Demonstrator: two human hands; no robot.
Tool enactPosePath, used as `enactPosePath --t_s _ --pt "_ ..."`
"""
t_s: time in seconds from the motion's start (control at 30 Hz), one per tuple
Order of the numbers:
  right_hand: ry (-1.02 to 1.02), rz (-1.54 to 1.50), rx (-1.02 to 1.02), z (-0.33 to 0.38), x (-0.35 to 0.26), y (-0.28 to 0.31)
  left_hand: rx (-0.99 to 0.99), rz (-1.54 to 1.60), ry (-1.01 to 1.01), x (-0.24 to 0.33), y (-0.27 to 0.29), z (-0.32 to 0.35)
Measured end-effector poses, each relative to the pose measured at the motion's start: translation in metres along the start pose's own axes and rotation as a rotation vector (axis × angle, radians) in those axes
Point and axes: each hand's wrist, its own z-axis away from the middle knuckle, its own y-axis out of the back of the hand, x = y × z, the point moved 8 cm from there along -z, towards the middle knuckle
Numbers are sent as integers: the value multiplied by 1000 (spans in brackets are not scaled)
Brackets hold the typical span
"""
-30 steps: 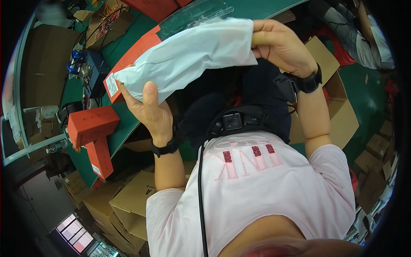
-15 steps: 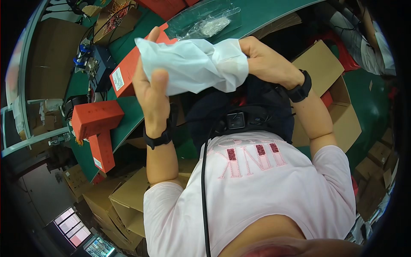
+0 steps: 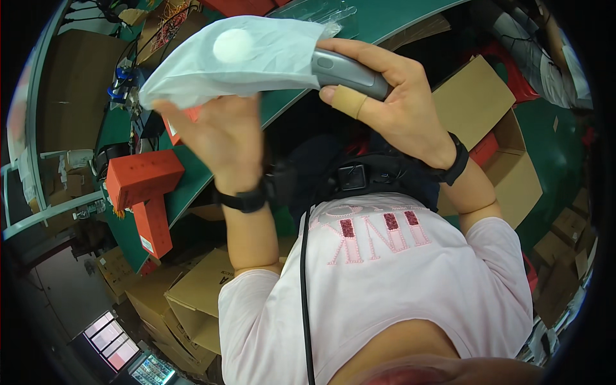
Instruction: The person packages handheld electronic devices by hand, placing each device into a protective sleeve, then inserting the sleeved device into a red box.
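Observation:
A grey handheld device (image 3: pixel 350 74) with an oval button on its side sticks out of a thin white bag (image 3: pixel 276 48). My right hand (image 3: pixel 401 96) is wrapped round its grey handle, with a tan bandage on the thumb. The bag covers the rest of the device, and a round pale shape shows through it. My left hand (image 3: pixel 228 131) is at the underside of the bag, near its far left end. That hand is smeared by motion and its fingers are partly hidden behind the bag, so their grip is unclear.
Red boxes (image 3: pixel 144 176) lie on the green table (image 3: pixel 192 173) at the left. At the back is a clear plastic tray (image 3: pixel 321 13). An open cardboard box (image 3: pixel 507 173) stands at the right, and more cartons (image 3: pixel 199 295) are at the lower left.
The bag has swung up and left and now lies stretched along the device. The grey handle has come into view in my right hand. My left hand has moved below the bag.

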Motion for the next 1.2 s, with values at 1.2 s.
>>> enactPosePath --t_s 1.2 --pt "-247 -329 -8 17 38 -22 -309 295 463 -30 -21 -32"
